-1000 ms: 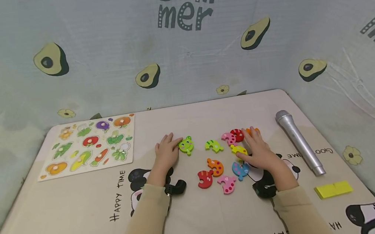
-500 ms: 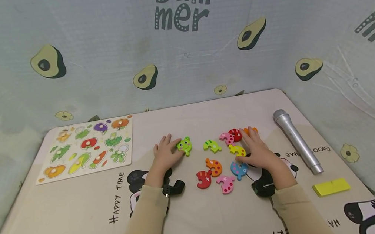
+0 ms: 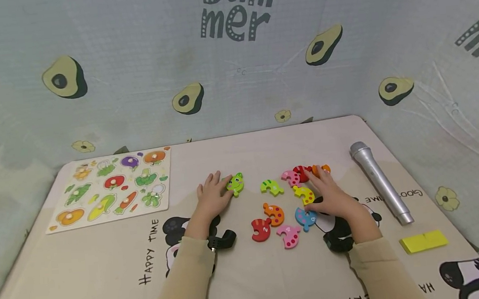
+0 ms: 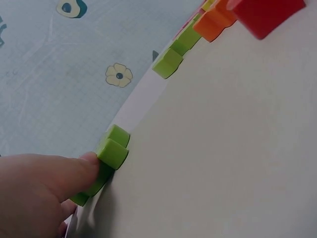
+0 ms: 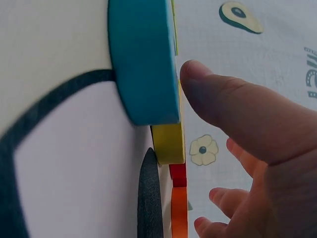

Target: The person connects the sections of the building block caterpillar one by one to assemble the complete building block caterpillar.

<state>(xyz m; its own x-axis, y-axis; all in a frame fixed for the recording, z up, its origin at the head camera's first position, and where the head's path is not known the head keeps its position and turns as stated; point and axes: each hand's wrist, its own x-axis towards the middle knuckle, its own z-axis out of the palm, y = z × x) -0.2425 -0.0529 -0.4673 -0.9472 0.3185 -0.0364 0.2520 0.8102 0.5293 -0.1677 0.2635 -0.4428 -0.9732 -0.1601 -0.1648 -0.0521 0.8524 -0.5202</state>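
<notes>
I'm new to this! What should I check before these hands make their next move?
1. Left hand at the green frog-face piece: ok, its thumb touches it.
2. Firm grip on that piece: cannot tell, its far side is hidden in the left wrist view.
3. Right hand free: ok, its fingers are spread and hold nothing.
4. Every piece fully visible: not ok, the right hand partly covers the far orange piece.
5. Gap between the frog-face piece and the green striped piece: ok, bare table shows.
6. Microphone clear of the hands: ok, it lies apart.
</notes>
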